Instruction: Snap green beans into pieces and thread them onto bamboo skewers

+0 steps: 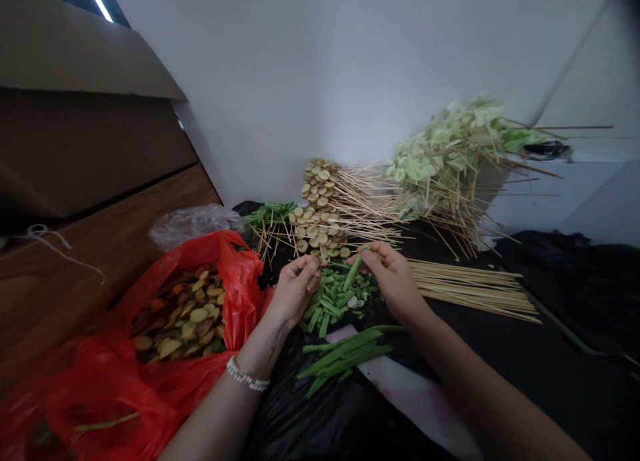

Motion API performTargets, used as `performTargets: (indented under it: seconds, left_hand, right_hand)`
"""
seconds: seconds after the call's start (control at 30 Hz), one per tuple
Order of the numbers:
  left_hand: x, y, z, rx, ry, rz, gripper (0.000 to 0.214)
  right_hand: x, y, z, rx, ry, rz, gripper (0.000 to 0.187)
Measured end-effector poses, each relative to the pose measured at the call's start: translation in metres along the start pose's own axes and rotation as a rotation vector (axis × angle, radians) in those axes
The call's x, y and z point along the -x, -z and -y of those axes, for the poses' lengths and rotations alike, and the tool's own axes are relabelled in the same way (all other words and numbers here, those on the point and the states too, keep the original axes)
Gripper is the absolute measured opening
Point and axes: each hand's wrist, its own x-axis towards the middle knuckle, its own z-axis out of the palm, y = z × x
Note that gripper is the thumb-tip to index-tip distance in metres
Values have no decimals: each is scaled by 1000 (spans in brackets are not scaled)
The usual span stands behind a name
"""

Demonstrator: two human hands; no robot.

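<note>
Between the thumb and fingers of my right hand (393, 274) is a green bean (353, 272), its lower end pointing down and left. My left hand (296, 282) is closed in a pinch a short way to the left; whatever it may hold is too small to make out. Below both hands lies a heap of cut green bean pieces (327, 301). Closer to me, several long whole green beans (347, 354) rest on black plastic (310, 421).
A red bag (233, 248) of sliced vegetables (195, 314) stands at left. Skewered potato slices (317, 228) and skewered cabbage leaves (440, 148) are stacked along the wall. Bare bamboo skewers (475, 289) lie at right. A clear plastic bag (195, 222) sits behind the red one.
</note>
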Motion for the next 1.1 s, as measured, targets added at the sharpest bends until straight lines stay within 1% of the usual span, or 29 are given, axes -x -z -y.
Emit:
performTargets:
  seconds: [0.2, 0.3, 0.4, 0.47, 0.57, 0.63, 0.7, 0.77, 0.8, 0.83, 0.93, 0.97, 1.0, 1.03, 1.1]
  left_hand:
    - [-10, 12, -11, 245, -20, -86, 24]
    - [-13, 17, -19, 359, 21, -144, 16]
    - [-13, 20, -23, 425, 42, -197, 10]
    - [-12, 19, -23, 427, 49, -189, 10]
    - [-10, 16, -21, 392, 81, -161, 10]
    - [-8, 14, -20, 371, 85, -161, 9]
    - [-8, 13, -19, 371, 83, -149, 10]
    - [-9, 14, -20, 397, 95, -124, 11]
    - [-9, 14, -20, 414, 103, -117, 11]
    - [-9, 15, -20, 429, 110, -114, 11]
    - [-10, 17, -20, 453, 128, -117, 7]
    - [-10, 18, -20, 451, 130, -115, 4]
    - [-10, 18, -20, 450, 131, -110, 7]
    - [-9, 19, -20, 451, 132, -98, 10]
    - [-8, 19, -19, 464, 145, -59, 10]
  right_hand:
    - [-12, 14, -3, -149, -10, -97, 30]
    - [-16, 19, -3, -154, 3, -130, 31]
    - [-17, 20, -3, -131, 3, -127, 33]
    - [-16, 18, -5, -100, -17, -80, 34]
    - [-14, 15, -12, -11, -64, 33, 32]
    - [-14, 14, -18, 70, -71, 67, 33]
    - [-15, 15, -23, 185, -24, 57, 35]
    - [-15, 17, -25, 330, 50, 81, 32]
    - [-14, 19, -24, 405, 80, 132, 27]
    - [-12, 20, -23, 475, 96, 214, 22]
    - [-6, 20, -16, 652, 60, 538, 10]
    - [-4, 19, -14, 703, 46, 610, 10]
    - [-2, 18, -13, 751, 50, 640, 11]
    - [-1, 17, -13, 801, 77, 630, 13]
    - [-2, 16, -16, 918, 188, 533, 16]
